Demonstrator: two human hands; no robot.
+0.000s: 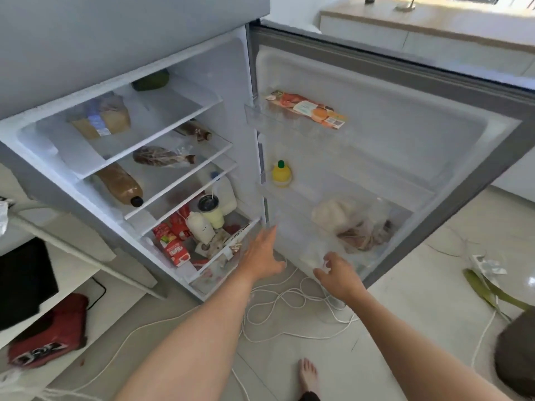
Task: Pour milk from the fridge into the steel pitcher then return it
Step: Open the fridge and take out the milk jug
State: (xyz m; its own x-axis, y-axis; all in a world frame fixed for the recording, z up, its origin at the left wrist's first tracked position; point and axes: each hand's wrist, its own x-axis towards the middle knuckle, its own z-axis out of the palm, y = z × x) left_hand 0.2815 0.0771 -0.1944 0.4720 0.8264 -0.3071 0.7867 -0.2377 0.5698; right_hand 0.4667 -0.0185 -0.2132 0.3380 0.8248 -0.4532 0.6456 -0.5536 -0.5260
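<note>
The fridge [237,91] stands open, its door [405,146] swung out to the right. A white milk jug [224,191] with a blue cap stands at the back right of the lowest shelf, behind a dark-lidded cup [210,209] and a small white bottle [199,227]. My left hand [262,254] reaches toward the front of that shelf, fingers stretched flat, holding nothing. My right hand [340,274] hangs near the bottom of the door, fingers loosely spread and empty. No steel pitcher is in view.
Red cartons [173,247] line the lowest shelf's left side. A brown bottle [120,183] lies on the shelf above. A yellow lemon-shaped bottle [281,173] and a bag [353,224] sit in the door racks. White cables [289,308] tangle on the floor, and my bare foot [308,376] is below.
</note>
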